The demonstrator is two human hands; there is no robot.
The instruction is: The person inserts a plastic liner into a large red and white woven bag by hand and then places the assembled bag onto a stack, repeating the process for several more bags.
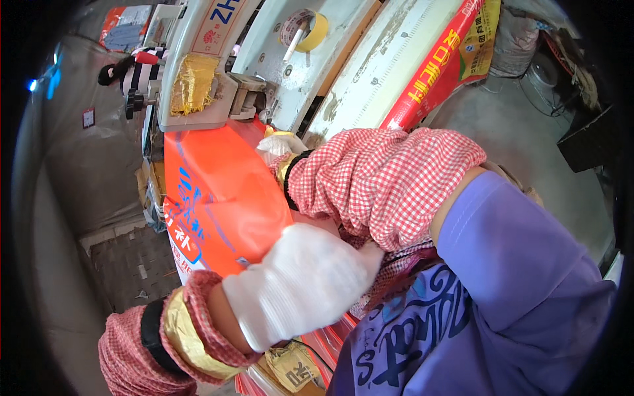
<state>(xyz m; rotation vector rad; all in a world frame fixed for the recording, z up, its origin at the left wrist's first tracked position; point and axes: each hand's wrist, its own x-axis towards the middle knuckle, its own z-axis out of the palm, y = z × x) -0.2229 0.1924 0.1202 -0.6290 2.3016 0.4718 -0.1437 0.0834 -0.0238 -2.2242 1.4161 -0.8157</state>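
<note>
A large orange-red plastic bag [228, 188] with blue and white print lies in front of me, its upper edge under the machine head. Over its near right edge is my left hand [300, 284] in a white knit glove, slightly blurred. The hand looks closed, with its fingers curled under and what they hold hidden. My right hand [281, 144], also white-gloved, reaches to the bag's top right edge beside the machine. The checked red sleeve cover [389, 178] on my right arm hides most of that hand, fingers included.
A pale machine head [205, 72] with gold tape stands at the upper left. A yellow tape roll [310, 33] lies on its metal bed. Farther right runs a worn white board [376, 66] beside a red printed bag [436, 72]. More red plastic [337, 340] lies below my left hand.
</note>
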